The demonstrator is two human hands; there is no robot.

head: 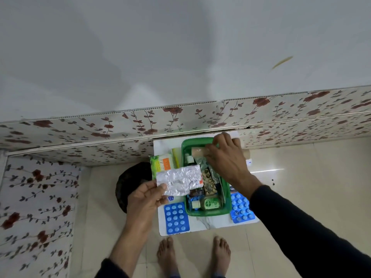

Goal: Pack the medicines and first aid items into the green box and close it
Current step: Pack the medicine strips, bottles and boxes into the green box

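Head view, looking straight down past two bare feet [193, 255] on a pale tiled floor [301, 177]. Small white worktop [202, 225] set against a floral-patterned wall panel [100, 127].

Green box [225, 209] sits open near the middle of the worktop, already holding several items — a green bottle [208, 203] lying on its side at the near end, a small white-capped bottle [189, 158] toward the far end, dark packets between them that are too cluttered to tell apart.

Right hand [226, 159], in a dark sleeve [301, 217], reaches over the far end of the box; fingers curled down around a tan bandage roll [197, 151] just inside the rim, thumb side toward the roll. Grip looks closed on it, though the fingertips are partly hidden.

Left hand [146, 199] is raised over the left side of the worktop, thumb and fingers pinching one corner of a silver foil blister strip [178, 180]; the strip hangs above the box's left edge.

Outside the box: blue blister pack [176, 217] on the near-left corner of the worktop, a second blue blister pack [242, 207] just right of the box, a green-and-orange packet [162, 164] on the left — partly under the foil strip. Dark round object [130, 181] on the floor to the left of the worktop; unclear what it is.
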